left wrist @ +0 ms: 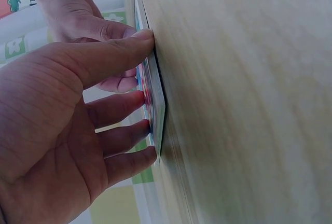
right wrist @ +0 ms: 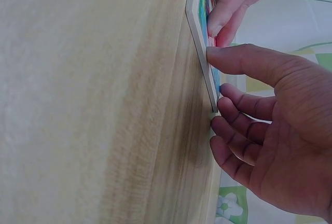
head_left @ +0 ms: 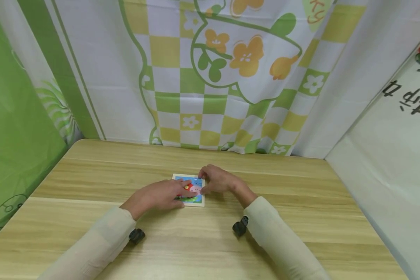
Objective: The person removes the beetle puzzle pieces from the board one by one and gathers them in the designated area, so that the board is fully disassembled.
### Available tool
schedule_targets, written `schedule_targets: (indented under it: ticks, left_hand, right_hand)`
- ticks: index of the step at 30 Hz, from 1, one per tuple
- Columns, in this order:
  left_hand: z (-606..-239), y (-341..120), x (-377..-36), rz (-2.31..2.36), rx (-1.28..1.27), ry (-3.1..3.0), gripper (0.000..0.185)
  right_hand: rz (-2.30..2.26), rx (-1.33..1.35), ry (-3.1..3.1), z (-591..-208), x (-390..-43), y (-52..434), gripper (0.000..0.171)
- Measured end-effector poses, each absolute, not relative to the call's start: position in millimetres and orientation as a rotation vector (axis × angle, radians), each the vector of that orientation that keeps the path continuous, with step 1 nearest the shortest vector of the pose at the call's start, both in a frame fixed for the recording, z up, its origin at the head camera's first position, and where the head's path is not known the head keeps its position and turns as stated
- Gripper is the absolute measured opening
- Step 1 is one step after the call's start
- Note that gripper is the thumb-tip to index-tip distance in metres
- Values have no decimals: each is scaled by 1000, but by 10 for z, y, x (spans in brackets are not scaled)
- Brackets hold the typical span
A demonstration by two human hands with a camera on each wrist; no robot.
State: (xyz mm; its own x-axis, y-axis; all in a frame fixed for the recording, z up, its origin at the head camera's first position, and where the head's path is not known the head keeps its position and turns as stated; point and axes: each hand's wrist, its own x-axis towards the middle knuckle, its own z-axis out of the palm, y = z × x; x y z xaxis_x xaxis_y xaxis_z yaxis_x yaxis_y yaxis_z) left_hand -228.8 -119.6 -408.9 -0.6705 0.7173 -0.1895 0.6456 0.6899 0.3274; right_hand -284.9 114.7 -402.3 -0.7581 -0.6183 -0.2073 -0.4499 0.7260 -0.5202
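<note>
Left hand (head_left: 161,195) lies flat over the near-left part of a small picture board (head_left: 197,183), fingers nearly straight, nothing pinched; the left wrist view shows the fingertips (left wrist: 147,126) pressing the board's face and the thumb (left wrist: 136,41) set on its edge. Right hand (head_left: 217,180) rests on the board's right side, fingers slightly bent and spread; in the right wrist view the thumb (right wrist: 218,55) bears on the top face, the other fingertips (right wrist: 224,105) touch the board's corner and the table just beside it. Neither hand is closed around the board.

Board lies flat on the wooden table (head_left: 301,217), directly under and between both hands. Its picture is mostly covered: only blue, red, pink and a green strip show, subject not readable. Wrist views give it edge-on, a thin pale slab (right wrist: 197,32).

Nearer than the hands: pale sleeves (head_left: 283,237), a small black device at each wrist (head_left: 137,235), partly tucked under the cuffs, type unclear.

Beyond the hands: a checked green-and-yellow flowered curtain (head_left: 210,77). Far right, a panel with dark lettering (head_left: 411,103), cut off by the frame edge
</note>
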Motion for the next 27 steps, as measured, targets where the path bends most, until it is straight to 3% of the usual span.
schedule_targets:
  ticks: [27]
  left_hand:
    - [-4041, -1154, -2328, 302, 1088, 2577, 51]
  right_hand:
    - [-568, -815, 2550, -4021, -2920, 1093, 43]
